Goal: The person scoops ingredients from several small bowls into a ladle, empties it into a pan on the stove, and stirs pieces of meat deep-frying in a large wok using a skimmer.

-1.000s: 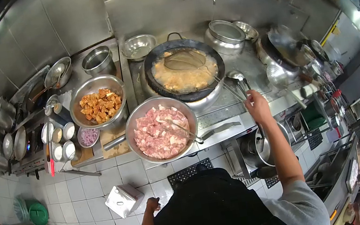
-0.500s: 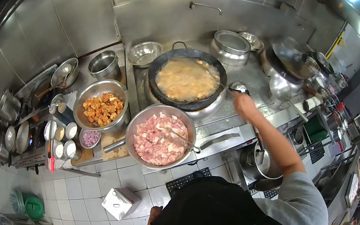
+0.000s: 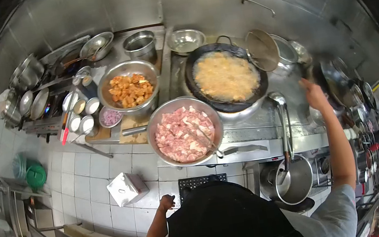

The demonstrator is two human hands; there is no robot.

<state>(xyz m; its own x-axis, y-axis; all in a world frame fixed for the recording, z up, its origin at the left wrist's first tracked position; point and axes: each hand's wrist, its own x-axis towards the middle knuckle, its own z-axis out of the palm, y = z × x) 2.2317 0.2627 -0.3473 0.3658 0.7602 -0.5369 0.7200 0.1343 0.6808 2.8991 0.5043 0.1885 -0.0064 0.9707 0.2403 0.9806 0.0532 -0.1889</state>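
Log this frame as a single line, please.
right hand raised beside skimmer | left hand hanging free | wok frothing | raw meat bowl in front

Steel counter (image 3: 250,131): wok (image 3: 226,77), meat bowl (image 3: 184,130).

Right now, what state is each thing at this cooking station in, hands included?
Wok: full of bubbling oil.
Skimmer: lifted, tilted above the wok's right rim.
Meat bowl: filled with raw pieces, a utensil resting inside.
Fried-pieces bowl: holding browned pieces.
Right hand: raised by the skimmer handle, grip unclear.
Left hand: down at the side, holding nothing.
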